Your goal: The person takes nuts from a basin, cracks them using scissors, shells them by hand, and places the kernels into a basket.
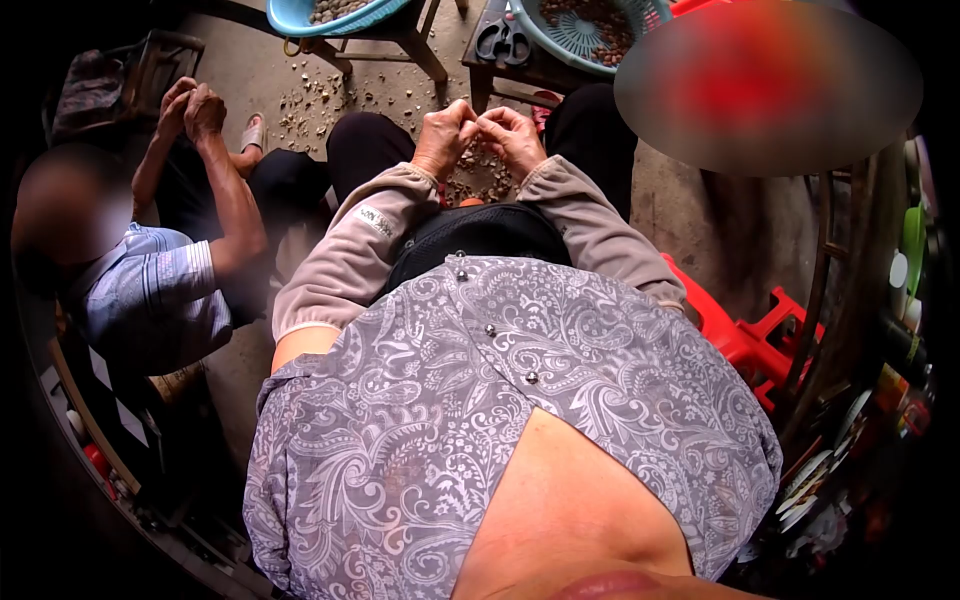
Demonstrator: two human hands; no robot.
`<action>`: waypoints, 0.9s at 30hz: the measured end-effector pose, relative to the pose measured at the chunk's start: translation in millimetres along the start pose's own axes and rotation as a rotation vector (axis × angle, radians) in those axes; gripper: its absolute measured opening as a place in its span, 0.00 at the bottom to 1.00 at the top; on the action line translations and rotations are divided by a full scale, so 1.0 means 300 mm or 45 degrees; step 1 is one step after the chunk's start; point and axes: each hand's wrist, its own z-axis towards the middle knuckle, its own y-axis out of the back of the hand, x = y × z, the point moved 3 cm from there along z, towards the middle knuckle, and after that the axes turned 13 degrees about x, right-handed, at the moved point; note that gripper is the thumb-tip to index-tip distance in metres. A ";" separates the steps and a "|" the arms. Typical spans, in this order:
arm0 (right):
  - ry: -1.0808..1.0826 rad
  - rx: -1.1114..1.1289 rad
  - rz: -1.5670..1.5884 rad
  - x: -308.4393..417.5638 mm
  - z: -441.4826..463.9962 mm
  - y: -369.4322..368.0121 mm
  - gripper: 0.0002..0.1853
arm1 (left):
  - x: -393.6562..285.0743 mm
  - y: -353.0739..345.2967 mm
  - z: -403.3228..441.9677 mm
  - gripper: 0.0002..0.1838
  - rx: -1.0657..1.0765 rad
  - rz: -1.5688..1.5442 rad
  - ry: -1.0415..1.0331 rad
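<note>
My left hand [445, 138] and my right hand [512, 138] meet in front of my knees, fingertips pinched together. Whatever lies between them is too small or too hidden to make out. Beneath the hands, broken shell bits [478, 178] are strewn. Ahead and to the right, a light-blue slotted basket [530, 25] contains small reddish-brown kernels [600, 30]. Scissors with black handles [502, 44] lie beside that basket on a dark wooden stool [480, 75]. At the upper left, a blue basin [290, 18] holds pale round nuts [335, 10].
On my left sits another person [165, 290], their hands [195, 108] held together. More shell pieces [315, 110] litter the floor ahead. The basin rests on a wooden stool [400, 48]. To my right is a red plastic stool [750, 340]; a blurred patch covers the upper right.
</note>
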 end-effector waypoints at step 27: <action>0.084 -0.103 0.029 0.007 0.015 -0.001 0.06 | -0.047 0.011 -0.015 0.05 -0.112 0.067 -0.085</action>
